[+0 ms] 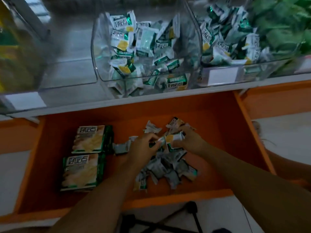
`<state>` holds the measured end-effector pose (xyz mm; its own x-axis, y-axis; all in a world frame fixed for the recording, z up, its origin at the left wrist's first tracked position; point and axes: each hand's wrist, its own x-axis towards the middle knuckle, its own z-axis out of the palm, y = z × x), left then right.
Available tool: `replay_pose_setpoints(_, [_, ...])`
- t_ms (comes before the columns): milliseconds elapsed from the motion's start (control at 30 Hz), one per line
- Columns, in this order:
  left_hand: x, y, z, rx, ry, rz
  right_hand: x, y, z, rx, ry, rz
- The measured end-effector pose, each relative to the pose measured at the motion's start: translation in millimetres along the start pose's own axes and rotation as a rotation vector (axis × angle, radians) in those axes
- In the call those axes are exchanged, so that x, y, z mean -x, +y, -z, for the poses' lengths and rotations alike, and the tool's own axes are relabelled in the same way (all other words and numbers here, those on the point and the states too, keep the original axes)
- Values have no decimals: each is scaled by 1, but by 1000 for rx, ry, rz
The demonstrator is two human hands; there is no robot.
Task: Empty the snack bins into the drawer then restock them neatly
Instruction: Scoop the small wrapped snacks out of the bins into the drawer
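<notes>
Pinching packets (168,169), left hand (144,146) and right hand (191,140) reach in; two boxes (90,139) beside.

Bins (198,37) clear glossy plastic; packets (168,170) crinkled shiny foil; drawer (198,111) smooth matt orange.

Left forearm (104,199) and right forearm (252,179): both bare along the whole length in view, right down to the lower frame edge. Left hand (143,148) and right hand (190,140): bare too, wrists and fingers uncovered. Small dark patch at one right fingertip; could not tell whether it was the nail. Far right of view: a bare stretch of leg (289,167), and above it a pale shape (257,130), possibly a light shoe with laces. It was too blurred to confirm.
</notes>
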<state>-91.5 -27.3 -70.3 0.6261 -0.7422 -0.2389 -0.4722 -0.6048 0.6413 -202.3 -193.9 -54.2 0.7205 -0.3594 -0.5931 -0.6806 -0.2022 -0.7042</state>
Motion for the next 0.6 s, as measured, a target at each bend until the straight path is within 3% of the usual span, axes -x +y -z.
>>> replay_pose_setpoints(333, [-35,-28,-49,-92,-227,16,-47,54,-25,3,33,-262])
replay_pose_setpoints(533, [-34,-21,-30,-129,-279,-5,-39,49,-14,-57,71,-271])
replay_pose_setpoints(600, [-30,-9,-14,-124,-250,-32,-33,37,-7,89,63,-234])
